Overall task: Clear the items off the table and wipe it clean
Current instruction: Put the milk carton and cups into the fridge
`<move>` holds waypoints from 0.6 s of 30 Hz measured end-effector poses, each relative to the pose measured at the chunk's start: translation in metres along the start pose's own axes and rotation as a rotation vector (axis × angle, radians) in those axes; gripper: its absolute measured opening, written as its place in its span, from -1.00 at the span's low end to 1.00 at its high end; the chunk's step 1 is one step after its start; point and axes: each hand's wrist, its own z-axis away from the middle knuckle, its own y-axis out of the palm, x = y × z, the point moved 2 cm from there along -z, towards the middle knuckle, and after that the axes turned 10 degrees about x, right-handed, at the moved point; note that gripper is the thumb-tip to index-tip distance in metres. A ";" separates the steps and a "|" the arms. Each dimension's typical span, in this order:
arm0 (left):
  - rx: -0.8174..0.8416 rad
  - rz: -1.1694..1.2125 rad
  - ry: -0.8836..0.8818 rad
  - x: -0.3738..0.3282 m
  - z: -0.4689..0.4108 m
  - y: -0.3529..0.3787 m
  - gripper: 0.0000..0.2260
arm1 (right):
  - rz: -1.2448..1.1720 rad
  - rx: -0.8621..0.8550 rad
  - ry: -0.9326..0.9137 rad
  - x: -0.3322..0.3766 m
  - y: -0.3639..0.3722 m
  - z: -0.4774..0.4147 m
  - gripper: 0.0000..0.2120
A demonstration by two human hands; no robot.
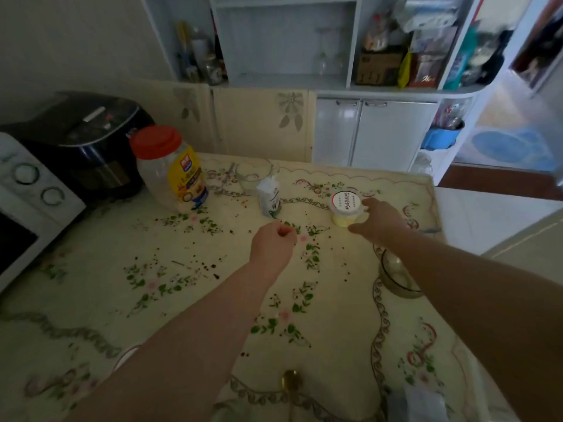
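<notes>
Right hand (pixel 377 220) curled round squat white-lidded plastic tub (pixel 345 210) at 2 o'clock | left hand (pixel 274 242) balled in fist, 8 o'clock of tub | glossy floral tablecloth (pixel 100 245), kinda crumb-speckled

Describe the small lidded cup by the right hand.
Small cup: pale yellow tub, plastic by its look, white round lid with dark print and a red ring. Lidded, upright, on the tablecloth toward the far right. Right hand brackets its right side, fingers by the lid, thumb near the base; contact unclear.
</notes>
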 end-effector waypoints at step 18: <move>0.038 0.033 -0.123 0.046 -0.065 0.014 -0.94 | 0.005 -0.071 0.090 0.000 0.043 -0.106 -0.03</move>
